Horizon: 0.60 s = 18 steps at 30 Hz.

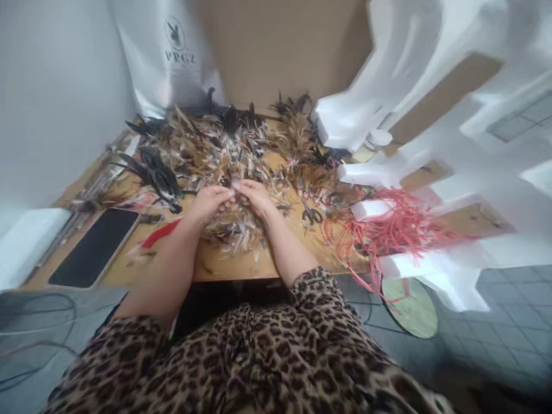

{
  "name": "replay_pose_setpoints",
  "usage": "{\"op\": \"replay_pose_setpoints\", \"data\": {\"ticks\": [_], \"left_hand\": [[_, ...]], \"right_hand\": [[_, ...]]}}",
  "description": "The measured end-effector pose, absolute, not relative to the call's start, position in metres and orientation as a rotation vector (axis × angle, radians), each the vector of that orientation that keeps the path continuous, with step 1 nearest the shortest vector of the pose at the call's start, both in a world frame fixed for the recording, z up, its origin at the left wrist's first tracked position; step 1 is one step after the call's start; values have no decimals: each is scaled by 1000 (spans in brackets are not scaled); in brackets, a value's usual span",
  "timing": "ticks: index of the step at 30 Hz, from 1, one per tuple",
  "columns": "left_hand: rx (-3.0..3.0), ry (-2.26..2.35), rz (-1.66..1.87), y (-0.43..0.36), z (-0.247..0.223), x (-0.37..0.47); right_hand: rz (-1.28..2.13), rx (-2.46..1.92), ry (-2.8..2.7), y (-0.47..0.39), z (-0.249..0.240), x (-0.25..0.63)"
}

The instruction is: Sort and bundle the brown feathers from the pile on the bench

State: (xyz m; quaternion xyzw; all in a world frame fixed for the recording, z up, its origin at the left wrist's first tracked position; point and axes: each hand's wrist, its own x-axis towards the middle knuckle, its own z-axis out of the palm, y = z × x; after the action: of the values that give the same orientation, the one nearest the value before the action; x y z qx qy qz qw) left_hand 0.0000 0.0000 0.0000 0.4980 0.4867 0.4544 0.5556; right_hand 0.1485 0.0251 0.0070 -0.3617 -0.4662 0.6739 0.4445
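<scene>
My left hand (212, 202) and my right hand (253, 195) meet over the middle of a wooden table (228, 268). Both have their fingers pressed together in a pinch, fingertips nearly touching. What lies between the fingers is too small and blurred to make out. Beyond and around them spreads a heap of brown, white and black feathers (190, 141). Below my hands is a smaller patch of loose feathers (237, 230). Black feathers (157, 172) lie bunched to the left, and a brown bunch (297, 138) rests at the back right.
Black scissors (312, 215) lie right of my hands. Red strands (388, 227) hang over the table's right edge, beside white bundles (457, 276). On the left are a phone (95, 247) and a red strip (160, 233). A white bag (172, 75) stands behind; a round stool (411, 307) is below right.
</scene>
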Motion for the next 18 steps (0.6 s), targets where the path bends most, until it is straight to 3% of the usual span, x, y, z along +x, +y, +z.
{"op": "replay_pose_setpoints", "data": {"ticks": [10, 18], "left_hand": [[1104, 1140, 1195, -1, 1, 7], [849, 1094, 1330, 5, -1, 1]], "right_hand": [[1561, -947, -1244, 24, 9, 151], [849, -1239, -1801, 47, 5, 191]]}}
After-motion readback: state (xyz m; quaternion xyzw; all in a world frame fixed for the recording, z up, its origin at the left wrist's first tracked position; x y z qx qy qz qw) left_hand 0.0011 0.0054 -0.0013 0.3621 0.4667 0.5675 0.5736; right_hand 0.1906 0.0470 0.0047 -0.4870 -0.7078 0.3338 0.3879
